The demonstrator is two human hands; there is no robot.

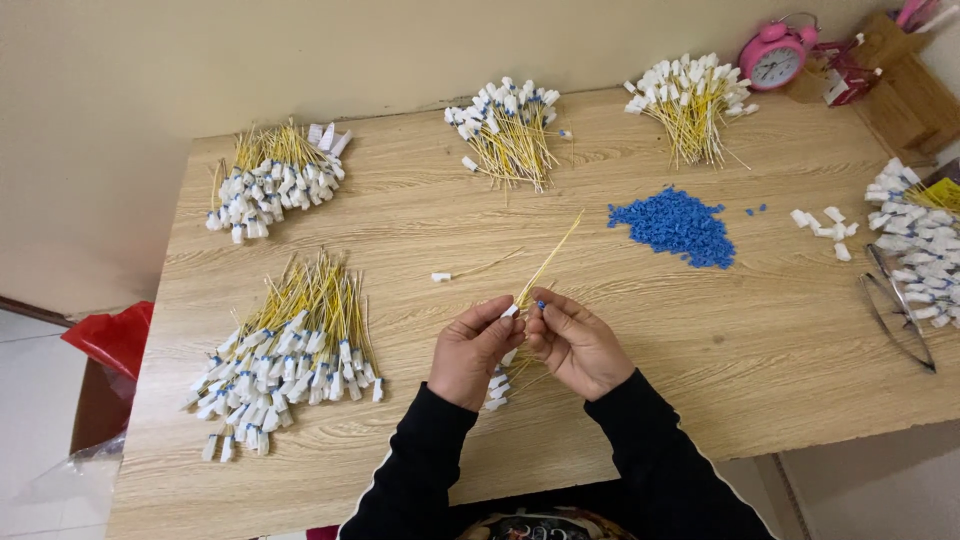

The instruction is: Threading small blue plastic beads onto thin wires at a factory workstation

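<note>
A light wooden bench (760, 350) fills the view, seen from above; every place below is given relative to the pile of blue beads (677, 226) lying loose on it right of centre. Far to the lower left of the beads lies the largest bundle of yellow wires with white connectors (285, 355); a second bundle (272, 180) lies far left, a third (508, 130) up and left, a fourth (690, 100) just above, a fifth (920, 240) at the right edge. Metal tweezers (900, 310) lie to the lower right; a pink alarm clock (775, 55) stands above right, beside a wooden holder (905, 80) whose contents are too cut off to tell. Below and left of the beads, the left hand (472, 350) and right hand (575, 345) meet, fingertips pinched shut on a small handful of yellow wires (545, 265); the right fingertips also pinch a blue bead (541, 304). One single wire (480, 268) lies left of the beads.
</note>
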